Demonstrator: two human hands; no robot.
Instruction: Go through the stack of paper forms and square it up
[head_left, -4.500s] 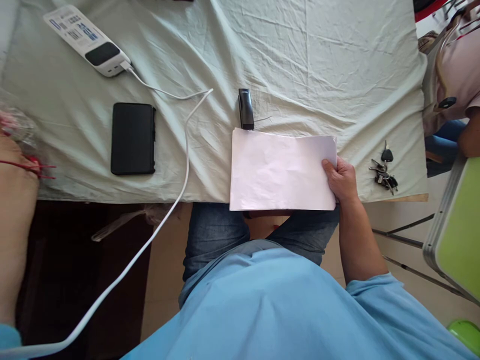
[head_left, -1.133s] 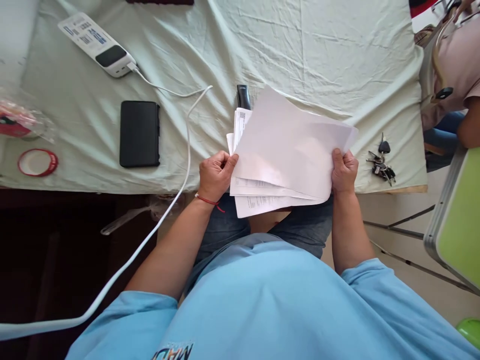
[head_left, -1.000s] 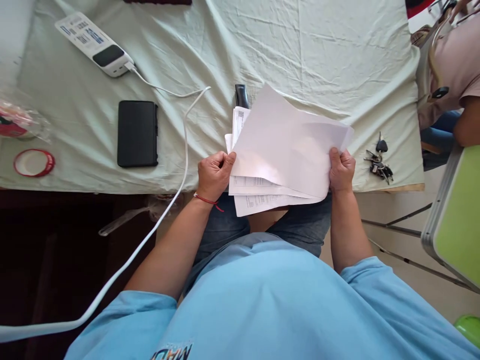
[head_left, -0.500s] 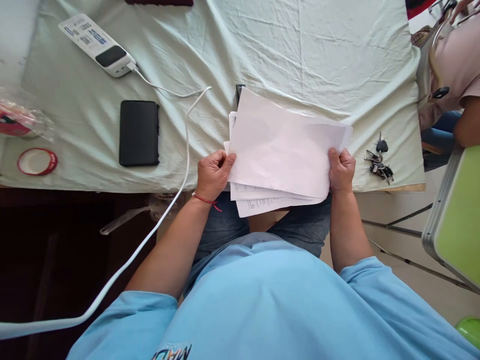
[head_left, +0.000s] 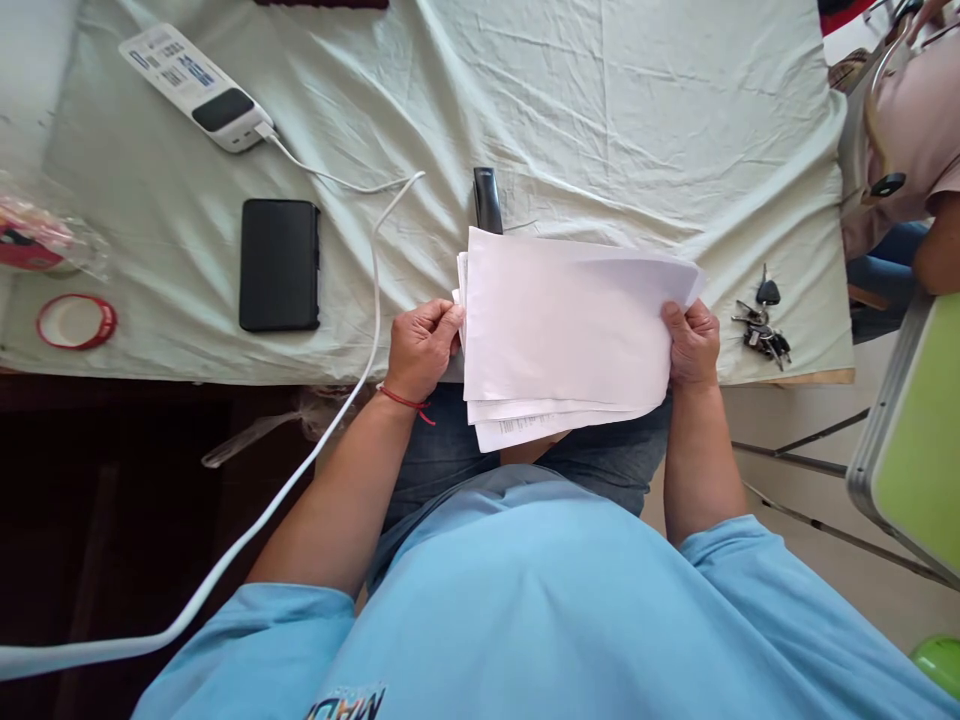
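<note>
A small stack of white paper sheets (head_left: 566, 320) spans the space between my hands, over the table's front edge and my lap. Its top sheet is blank, and lower sheets with printed lines stick out unevenly at the near side and on the left. My left hand (head_left: 424, 345) pinches the stack's left edge, thumb on top. On the right edge, my right hand (head_left: 691, 340) is closed with its thumb over the top sheet; its fingers are partly hidden beneath. Just beyond the papers lies a black stapler-like object (head_left: 487, 198), its near end covered by the sheets.
On the pale green cloth (head_left: 660, 120) lie a black case (head_left: 279, 265), a white power bank (head_left: 199, 90) with a white cable (head_left: 375, 270), a red tape roll (head_left: 76, 322) and keys (head_left: 763, 325). Another person (head_left: 911, 130) sits at right by a green table (head_left: 919, 430).
The papers have come nearer to my body and lie straighter, the top sheet lining up more with those below. More of the black object behind them shows. Both hands have moved slightly apart.
</note>
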